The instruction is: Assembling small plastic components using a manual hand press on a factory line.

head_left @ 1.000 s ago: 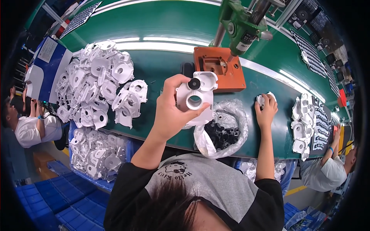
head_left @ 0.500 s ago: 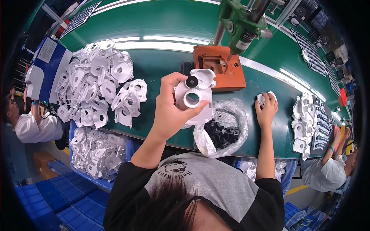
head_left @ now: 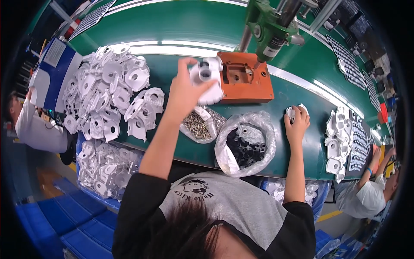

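My left hand (head_left: pixel 183 93) grips a white plastic housing (head_left: pixel 210 88) with a round collar, held tilted over the bench just left of an orange fixture block (head_left: pixel 248 95). Motion blurs the housing a little. Over to the right, my right hand (head_left: pixel 297 123) rests on the bench with its fingers curled round a small white plastic part (head_left: pixel 290 114), mostly covered by the fingers. Between my arms lies a clear plastic bag (head_left: pixel 271 149) of small black parts (head_left: pixel 248 149). A smaller bag holding metal pins (head_left: pixel 196 126) sits beside my left forearm.
A green press (head_left: pixel 269 30) stands over the fixture block. White housings (head_left: pixel 108 86) form a big heap at the left, and more white parts (head_left: pixel 337 142) line the right. Below the bench edge is a blue-lined bin (head_left: pixel 108 170) of white parts. People work at both sides.
My left hand has carried the housing up and slightly left, tipping it towards the fixture block. The pin bag has come into view beneath it. My right hand has barely moved.
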The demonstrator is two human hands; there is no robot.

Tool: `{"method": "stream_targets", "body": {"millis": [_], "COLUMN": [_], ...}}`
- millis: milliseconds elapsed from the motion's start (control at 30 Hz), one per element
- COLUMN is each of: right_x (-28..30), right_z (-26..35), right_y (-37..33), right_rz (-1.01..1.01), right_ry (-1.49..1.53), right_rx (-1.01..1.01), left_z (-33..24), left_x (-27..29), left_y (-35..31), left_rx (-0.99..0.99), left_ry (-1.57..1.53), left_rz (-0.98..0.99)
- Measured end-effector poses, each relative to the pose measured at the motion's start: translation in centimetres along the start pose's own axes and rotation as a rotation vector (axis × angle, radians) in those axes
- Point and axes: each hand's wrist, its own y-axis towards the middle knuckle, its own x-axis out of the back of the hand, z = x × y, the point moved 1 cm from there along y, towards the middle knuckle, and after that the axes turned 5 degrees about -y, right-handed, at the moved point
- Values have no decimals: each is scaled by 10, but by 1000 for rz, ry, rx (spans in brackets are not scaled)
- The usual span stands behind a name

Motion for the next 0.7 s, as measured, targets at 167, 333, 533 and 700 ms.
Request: {"method": "stream_targets", "body": {"millis": [167,333,533,700], "right_x": [2,-5,-4,6], "right_z": [8,1,-39,-42], "right_y": [4,4,-2,7], "right_rz": [-15,-67,-97,133], "right_ry": [18,97,98,204], "right_rx": [34,11,-14,64], "left_z": [45,23,18,39], "left_x": [18,10,91,178], "left_y": [92,90,-15,-107], "left_rx": [-99,-148,-173,48], "left_ry": [172,53,392,1070], "left_rz": [-245,-112,-378,-295]}}
